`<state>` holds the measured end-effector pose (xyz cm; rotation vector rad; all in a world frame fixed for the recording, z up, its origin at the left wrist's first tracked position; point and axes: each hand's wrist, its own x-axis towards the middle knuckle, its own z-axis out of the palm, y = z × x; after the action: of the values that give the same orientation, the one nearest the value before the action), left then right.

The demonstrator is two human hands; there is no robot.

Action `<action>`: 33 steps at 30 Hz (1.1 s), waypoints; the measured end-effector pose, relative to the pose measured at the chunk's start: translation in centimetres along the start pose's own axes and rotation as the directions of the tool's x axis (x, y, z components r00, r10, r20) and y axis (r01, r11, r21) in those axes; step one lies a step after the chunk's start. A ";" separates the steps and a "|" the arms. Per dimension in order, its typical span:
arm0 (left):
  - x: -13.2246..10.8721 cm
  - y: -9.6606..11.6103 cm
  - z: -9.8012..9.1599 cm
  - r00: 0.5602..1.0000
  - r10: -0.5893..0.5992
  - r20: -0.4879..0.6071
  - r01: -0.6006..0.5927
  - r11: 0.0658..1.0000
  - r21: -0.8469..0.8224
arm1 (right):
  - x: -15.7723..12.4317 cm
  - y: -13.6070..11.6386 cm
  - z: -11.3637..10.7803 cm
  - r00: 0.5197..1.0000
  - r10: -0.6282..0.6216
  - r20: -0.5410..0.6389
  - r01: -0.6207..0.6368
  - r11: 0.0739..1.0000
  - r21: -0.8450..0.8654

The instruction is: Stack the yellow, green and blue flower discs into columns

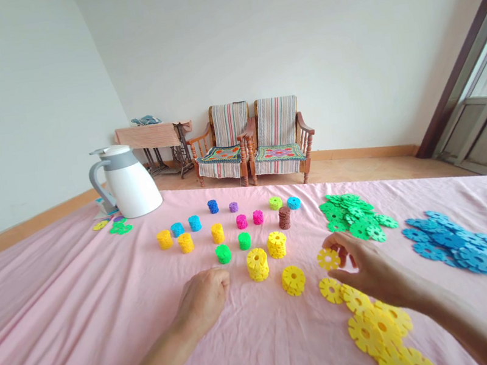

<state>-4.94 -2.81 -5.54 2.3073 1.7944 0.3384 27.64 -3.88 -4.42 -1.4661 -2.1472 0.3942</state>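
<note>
Between the thumb and fingers of my right hand point(357, 260) is a yellow snowflake disc point(328, 259), notched around its rim. That hand hovers by the upper end of a loose heap of yellow discs point(371, 332). Left of it, on the pink cloth, stands a yellow stack point(293, 281), with another yellow stack point(257, 265) and a third yellow stack point(277, 244) close by. My left hand point(207, 296) rests on the cloth with its fingers curled in; nothing shows in it.
Smaller colored stacks, among them a brown stack point(284, 218) and a green stack point(223, 253), stand farther back. Heaps of green discs point(353, 214) and blue discs point(466, 246) lie to the right. A white jug point(133, 184) stands at the back left. Beyond are two chairs point(277, 121).
</note>
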 end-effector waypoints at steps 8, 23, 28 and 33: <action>0.0 -0.1 0.0 1.000 0.012 0.001 -0.012 1.000 0.001 | 1.1 -3.5 3.3 0.998 0.054 0.027 -0.059 0.964 0.261; 0.0 -0.1 0.0 1.000 0.014 -0.001 -0.014 1.000 -0.002 | 0.9 -3.3 5.1 0.999 0.043 -0.009 -0.040 0.979 0.200; 0.0 0.0 0.0 1.000 0.016 0.001 -0.016 1.000 -0.003 | 0.1 -2.7 5.8 0.997 -0.014 -0.079 0.024 0.991 0.133; -0.1 0.0 -0.1 1.000 0.017 0.005 -0.017 1.000 -0.001 | -0.6 -3.2 6.7 0.993 -0.049 -0.111 0.057 0.996 0.071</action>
<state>-4.99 -2.91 -5.47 2.3224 1.7725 0.3350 21.56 -5.34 -8.50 -1.3552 -2.0589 0.3617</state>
